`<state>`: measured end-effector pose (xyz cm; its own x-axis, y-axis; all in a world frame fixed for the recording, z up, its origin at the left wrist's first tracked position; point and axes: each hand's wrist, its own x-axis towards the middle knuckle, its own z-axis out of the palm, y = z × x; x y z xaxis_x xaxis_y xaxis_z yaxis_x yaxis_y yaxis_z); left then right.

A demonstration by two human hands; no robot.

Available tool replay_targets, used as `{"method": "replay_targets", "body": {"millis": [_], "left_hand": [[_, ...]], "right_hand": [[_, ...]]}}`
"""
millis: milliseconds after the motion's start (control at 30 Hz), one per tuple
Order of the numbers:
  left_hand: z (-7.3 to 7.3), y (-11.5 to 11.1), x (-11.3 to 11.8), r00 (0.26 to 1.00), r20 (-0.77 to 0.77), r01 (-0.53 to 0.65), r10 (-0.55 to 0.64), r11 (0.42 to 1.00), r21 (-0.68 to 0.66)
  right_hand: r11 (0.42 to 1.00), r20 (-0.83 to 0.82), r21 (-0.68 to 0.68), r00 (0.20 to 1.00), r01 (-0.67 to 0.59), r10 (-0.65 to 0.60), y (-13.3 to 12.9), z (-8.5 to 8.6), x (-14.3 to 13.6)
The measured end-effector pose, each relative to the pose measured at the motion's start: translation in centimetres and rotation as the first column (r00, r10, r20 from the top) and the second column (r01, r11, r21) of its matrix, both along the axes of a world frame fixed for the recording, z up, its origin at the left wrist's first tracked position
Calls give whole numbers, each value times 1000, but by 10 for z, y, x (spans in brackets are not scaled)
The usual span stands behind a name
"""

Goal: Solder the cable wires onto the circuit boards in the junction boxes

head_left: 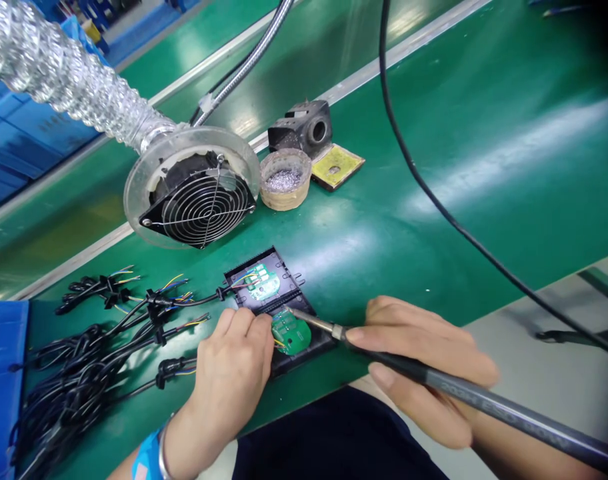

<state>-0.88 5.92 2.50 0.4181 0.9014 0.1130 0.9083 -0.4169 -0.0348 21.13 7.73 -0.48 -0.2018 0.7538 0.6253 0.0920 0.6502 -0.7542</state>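
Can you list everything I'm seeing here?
Workbench: one, green, across view
Plastic tray: perhaps two parts, black, bench front
Circuit boards: two, green, in the tray
Soldering iron: one, black, tip near lower board
Cables: several, black with coloured wire ends, left
Fan: one, black, over bench
Foil duct: one, silver, behind fan
Braided hose: one, grey, top centre
Bowl: one, tan, right of fan
Shiny bits: many, silvery, in bowl
Iron holder: one, dark, behind bowl
Sponge: one, yellow, beside holder
Cord: one, black, right side
Bins: several, blue, far left
Garment: one, dark, bottom centre
Bracelet: one, silver, left wrist
Wristband: one, blue, left wrist
Left hand: one, bare, at lower board
Right hand: one, bare, holding iron
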Motion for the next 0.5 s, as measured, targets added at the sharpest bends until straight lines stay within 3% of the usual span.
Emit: {"method": "replay_targets", "body": {"millis": [167,300,500], "left_hand": [[2,3,-2,993,117,-8,17,997,-80],[11,6,-5,963,264,16,55,966,-260],[15,9,-5,957,274,5,95,939,-343]], "right_hand": [[998,-34,-17,998,59,-59,-2,-3,-8],[996,46,-20,996,83,-82,-6,-6,-13],[996,72,-32,994,87,-85,-9,-8,-14]]}}
